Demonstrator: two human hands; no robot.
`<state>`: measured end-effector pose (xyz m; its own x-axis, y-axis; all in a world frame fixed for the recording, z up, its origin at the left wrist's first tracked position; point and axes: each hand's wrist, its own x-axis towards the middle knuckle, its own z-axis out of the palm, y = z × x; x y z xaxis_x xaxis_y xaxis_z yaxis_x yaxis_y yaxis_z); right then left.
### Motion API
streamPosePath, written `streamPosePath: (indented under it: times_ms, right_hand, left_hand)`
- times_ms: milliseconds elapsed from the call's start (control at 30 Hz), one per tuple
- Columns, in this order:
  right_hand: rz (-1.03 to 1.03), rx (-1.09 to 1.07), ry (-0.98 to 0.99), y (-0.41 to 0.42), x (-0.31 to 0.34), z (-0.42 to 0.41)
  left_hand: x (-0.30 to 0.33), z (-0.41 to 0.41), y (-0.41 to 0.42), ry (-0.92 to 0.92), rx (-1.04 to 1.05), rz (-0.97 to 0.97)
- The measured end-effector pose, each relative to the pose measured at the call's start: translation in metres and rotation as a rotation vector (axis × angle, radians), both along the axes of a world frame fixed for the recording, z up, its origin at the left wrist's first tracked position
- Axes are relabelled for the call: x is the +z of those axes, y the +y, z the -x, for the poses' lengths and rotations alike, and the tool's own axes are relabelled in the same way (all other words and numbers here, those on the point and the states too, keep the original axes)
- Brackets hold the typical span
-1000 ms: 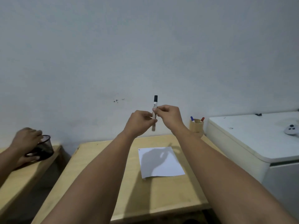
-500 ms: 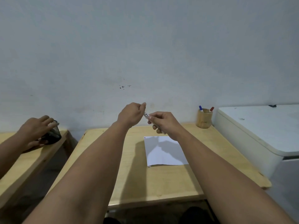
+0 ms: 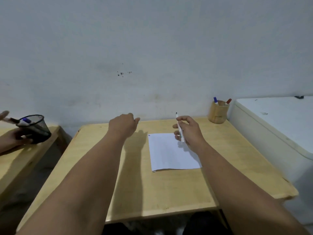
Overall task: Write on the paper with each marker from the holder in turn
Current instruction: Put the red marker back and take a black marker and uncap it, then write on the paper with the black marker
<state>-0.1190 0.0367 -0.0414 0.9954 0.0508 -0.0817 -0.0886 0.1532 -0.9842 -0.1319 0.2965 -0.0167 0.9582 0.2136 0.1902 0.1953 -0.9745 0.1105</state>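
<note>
Wooden desk (image 3: 169,187) laid with one white paper (image 3: 169,153), one uncapped marker (image 3: 179,129) gripped tip-up by right hand (image 3: 189,131) over the sheet, left hand (image 3: 122,125) clenched, contents unseen, two markers stood in one wooden holder (image 3: 218,114) at far right.

A pale wall (image 3: 152,48) fills the upper half, with a few small dark specks (image 3: 122,73) on it. A white cabinet (image 3: 277,126) stands at the right against the wood surface (image 3: 169,187), with a small dark thing (image 3: 299,97) at its far edge. At the left is a second wood surface (image 3: 18,160), well apart, where another person's hand (image 3: 13,139) grips a black mesh cup (image 3: 34,128) holding a blue-capped pen (image 3: 25,120)
</note>
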Motion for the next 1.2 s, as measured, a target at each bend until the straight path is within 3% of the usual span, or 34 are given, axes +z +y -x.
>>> streamPosePath:
  times_ms: [167,533,633,767,867,1033,1200]
  right_hand:
    - [-0.373,0.043,0.218,0.002,-0.003,-0.019]
    - [-0.190,-0.079,0.164,0.019,-0.026,-0.040]
    - [-0.176,-0.127,0.150,0.023,-0.019,-0.035]
    - [-0.093,-0.103,0.108,0.031,-0.011,-0.027]
    - [0.019,-0.100,0.034,0.040,-0.013,-0.024]
    - [0.190,-0.067,-0.021,0.062,-0.018,-0.025]
    - [0.215,0.011,0.008,0.080,-0.022,-0.028]
  left_hand:
    - [-0.050,-0.015,-0.008,0.120,-0.043,-0.039]
    - [-0.074,-0.013,-0.011,0.019,-0.070,0.144]
    - [-0.078,0.009,-0.013,-0.151,-0.100,0.058]
    - [-0.080,0.054,-0.021,-0.322,-0.322,0.043]
    - [-0.088,0.083,-0.027,-0.189,-0.393,0.100]
    - [-0.094,0.092,-0.029,0.049,-0.308,0.137]
    - [-0.097,0.091,-0.031,0.130,-0.265,0.126]
